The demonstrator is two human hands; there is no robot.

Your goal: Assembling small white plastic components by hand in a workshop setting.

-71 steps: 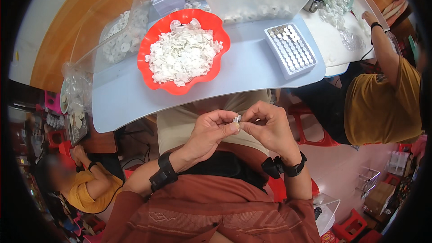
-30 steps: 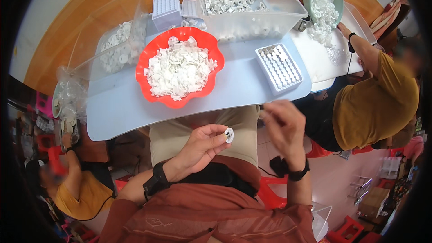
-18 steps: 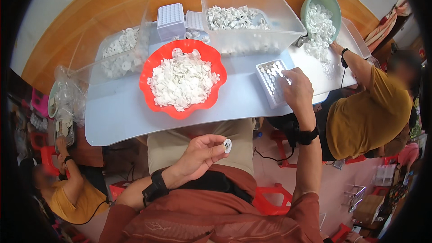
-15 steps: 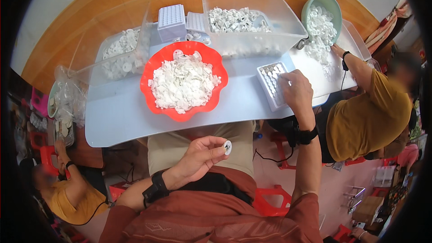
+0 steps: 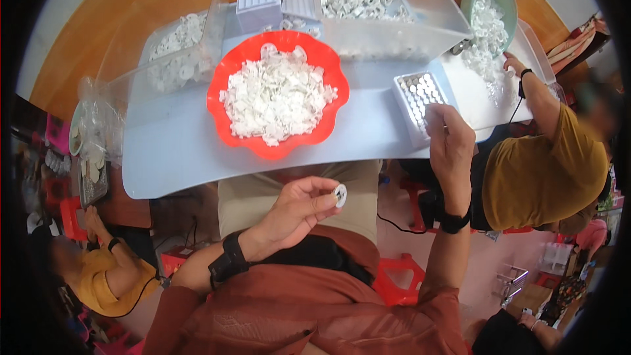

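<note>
My left hand (image 5: 297, 209) pinches a small round white plastic part (image 5: 340, 195) between thumb and fingertips, above my lap. The part has a dark detail at its middle and stands on edge. At the right, my right hand (image 5: 452, 138) is beside the near right corner of a white tray (image 5: 414, 118). Its fingers are bent together, and what they may hold is hidden. Rows of small round silvery pieces (image 5: 420, 92) fill the tray. On the table's middle stands a red wavy-rimmed bowl (image 5: 220, 118) heaped with small white plastic pieces (image 5: 279, 98).
Clear bins (image 5: 394, 36) with white parts line the back, beside stacked white trays (image 5: 258, 3). A green tub (image 5: 509, 0) spills clear pieces at the right. A co-worker's hand (image 5: 514, 64) is by it; another person (image 5: 112, 283) sits at the left.
My right hand has drawn back a little from the tray toward its near right corner. The left hand still holds the round part. The whole view has shifted slightly.
</note>
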